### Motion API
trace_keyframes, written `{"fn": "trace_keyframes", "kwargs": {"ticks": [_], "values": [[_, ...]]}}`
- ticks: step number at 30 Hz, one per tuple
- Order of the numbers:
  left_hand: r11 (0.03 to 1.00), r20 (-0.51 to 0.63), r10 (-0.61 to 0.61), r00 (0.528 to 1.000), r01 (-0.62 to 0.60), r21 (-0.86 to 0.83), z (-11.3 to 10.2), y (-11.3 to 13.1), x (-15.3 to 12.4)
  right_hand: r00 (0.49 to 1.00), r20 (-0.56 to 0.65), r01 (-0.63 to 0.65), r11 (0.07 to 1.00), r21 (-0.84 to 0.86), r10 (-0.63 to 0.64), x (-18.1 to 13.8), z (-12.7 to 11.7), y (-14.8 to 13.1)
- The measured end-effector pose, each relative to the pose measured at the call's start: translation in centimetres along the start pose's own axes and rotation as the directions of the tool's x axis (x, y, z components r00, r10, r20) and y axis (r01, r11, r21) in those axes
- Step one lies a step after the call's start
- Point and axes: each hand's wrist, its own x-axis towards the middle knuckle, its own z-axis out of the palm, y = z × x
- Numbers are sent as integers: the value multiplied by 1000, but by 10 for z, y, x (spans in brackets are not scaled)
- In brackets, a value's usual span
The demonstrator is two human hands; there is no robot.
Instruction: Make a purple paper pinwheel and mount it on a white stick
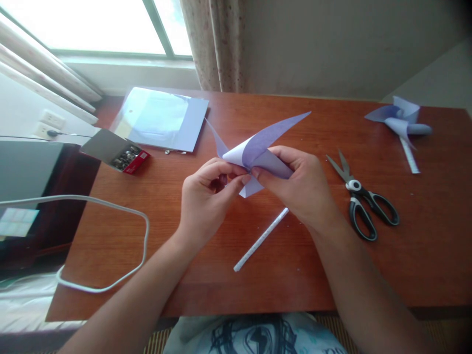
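A light purple paper pinwheel (260, 147) is held up over the table between my two hands, its curled blades pointing out to several sides. My left hand (212, 189) is closed, with thumb and forefinger pinching near the pinwheel's centre; whether a small pin sits between them is too small to tell. My right hand (298, 179) grips the pinwheel from the right, its thumb pressed by the centre and the fingers behind the paper. Below them a rolled white paper stick (261, 240) lies slanted on the table, its upper end close to my right wrist.
Scissors (356, 194) lie partly spread at the right. Another pinwheel on a stick (401, 120) rests at the far right. An opened red box of small metal items (134, 160), a clear folder with paper (165, 118) and a white cable (145, 236) are on the left of the wooden table (206, 295).
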Motion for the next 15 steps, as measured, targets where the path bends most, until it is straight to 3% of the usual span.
{"fn": "trace_keyframes", "kwargs": {"ticks": [7,15], "values": [[999,18,-44,999,45,-29,-1,-1,0,1000,11,18,1000,-19,-18,-1,-1,1],[972,40,-142,989,147,-182,-2,-3,2,999,44,21,1000,4,-22,-1,-3,0]]}}
